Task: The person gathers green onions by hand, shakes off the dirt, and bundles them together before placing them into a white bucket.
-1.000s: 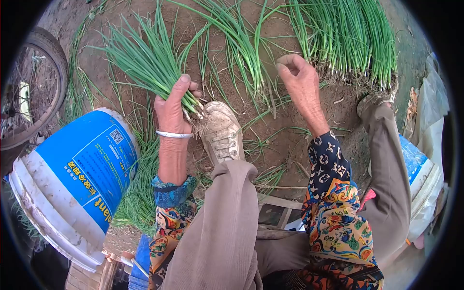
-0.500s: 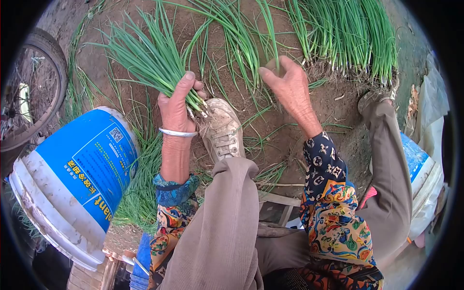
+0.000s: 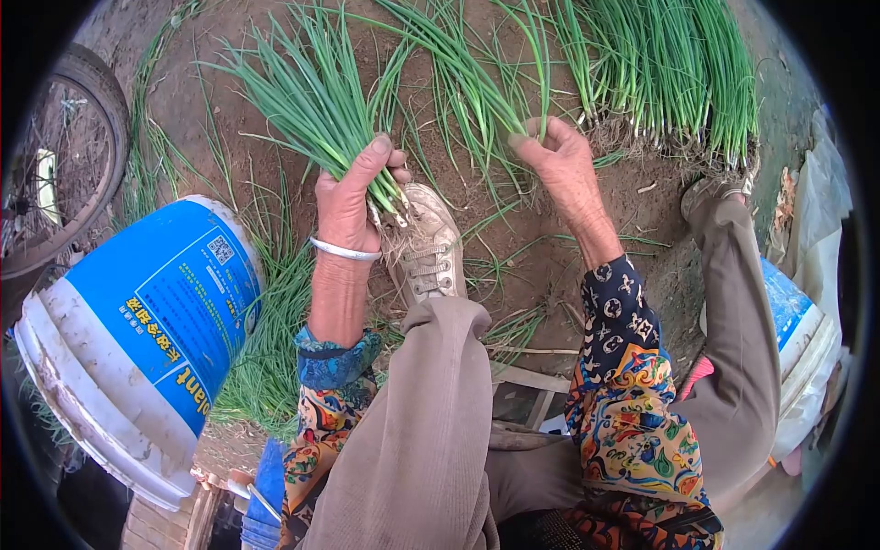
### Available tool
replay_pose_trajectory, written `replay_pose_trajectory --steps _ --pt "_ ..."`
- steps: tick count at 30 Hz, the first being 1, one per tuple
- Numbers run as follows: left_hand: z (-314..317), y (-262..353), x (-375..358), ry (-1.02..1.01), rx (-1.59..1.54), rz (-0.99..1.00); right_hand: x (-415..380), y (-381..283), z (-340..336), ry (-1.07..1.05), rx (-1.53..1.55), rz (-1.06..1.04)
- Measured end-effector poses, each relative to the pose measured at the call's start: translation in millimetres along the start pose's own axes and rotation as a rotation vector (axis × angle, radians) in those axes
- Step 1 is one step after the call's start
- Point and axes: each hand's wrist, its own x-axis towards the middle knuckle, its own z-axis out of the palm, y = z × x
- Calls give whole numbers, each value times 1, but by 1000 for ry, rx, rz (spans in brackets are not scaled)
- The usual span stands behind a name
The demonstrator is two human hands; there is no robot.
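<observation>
My left hand [image 3: 353, 206] is closed around a bunch of green onions [image 3: 316, 110], its white root ends hanging just above my shoe. The fingers of my right hand [image 3: 564, 170] pinch a few long green onion stalks [image 3: 490, 92] near their lower ends. Between the hands, loose green onions [image 3: 458, 119] lie spread over the soil. Rows of green onions [image 3: 655, 69] with white bases and tangled roots stand close together at the upper right.
A blue and white bucket [image 3: 151, 321] lies tilted at the left, beside heaped green leaves [image 3: 266, 367]. Behind it is a wheel [image 3: 105, 110]. My canvas shoe [image 3: 429, 243] rests on the soil. Another bucket [image 3: 788, 302] and plastic sheeting [image 3: 820, 202] are at the right.
My right hand has closed on some stalks and lifted their lower ends from among the loose ones. My left hand has shifted slightly right, still gripping its bunch.
</observation>
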Motion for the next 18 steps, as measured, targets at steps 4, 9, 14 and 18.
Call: replay_pose_trajectory --steps 4,9,14,18 --pt "0 0 -2 6 50 19 -1 -1 7 -130 210 27" --pt "3 -1 -2 -3 55 2 -10 -6 9 -286 433 146" --pt "6 -4 -5 -44 114 17 -16 -5 14 -393 422 67" --pt "19 -10 -10 -60 159 37 -24 -15 26 -398 278 53"
